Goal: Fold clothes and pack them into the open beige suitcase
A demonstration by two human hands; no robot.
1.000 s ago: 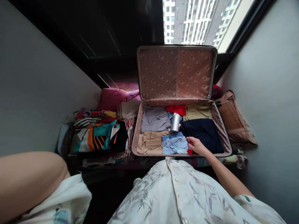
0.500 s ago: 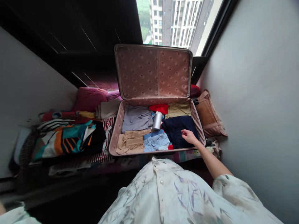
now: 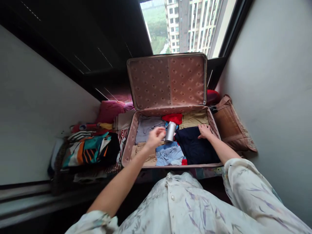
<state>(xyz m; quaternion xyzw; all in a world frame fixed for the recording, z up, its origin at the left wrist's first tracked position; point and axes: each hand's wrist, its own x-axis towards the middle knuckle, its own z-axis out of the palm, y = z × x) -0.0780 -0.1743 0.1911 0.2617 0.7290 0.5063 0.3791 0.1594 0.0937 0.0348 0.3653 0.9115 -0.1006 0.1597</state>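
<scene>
An open suitcase [image 3: 168, 166] with pink patterned lining holds folded clothes. My right hand [image 3: 204, 130] lies on the upper edge of a folded navy garment [image 3: 193, 146], fingers spread. Left of the middle, my left hand [image 3: 156, 136] hovers over the grey folded garment [image 3: 147, 125], its fingers loosely curved and holding nothing visible. Close to those fingertips a silver canister [image 3: 170, 132] stands tilted among the clothes. Light blue shorts [image 3: 169, 153] lie just below it, beside a beige garment [image 3: 146, 157]. Behind are a red cloth [image 3: 172, 118] and a khaki garment [image 3: 193, 120].
The raised suitcase lid [image 3: 168, 81] leans by the window [image 3: 156, 29]. A pile of colourful clothes [image 3: 89, 151] and a pink cushion [image 3: 109, 113] are at the left. A brown cushion [image 3: 231, 125] sits between the case and the right wall [image 3: 273, 81].
My left arm has come into view and reached over the suitcase toward the canister. My right hand has moved farther back onto the navy garment's upper edge. The view has shifted slightly.
</scene>
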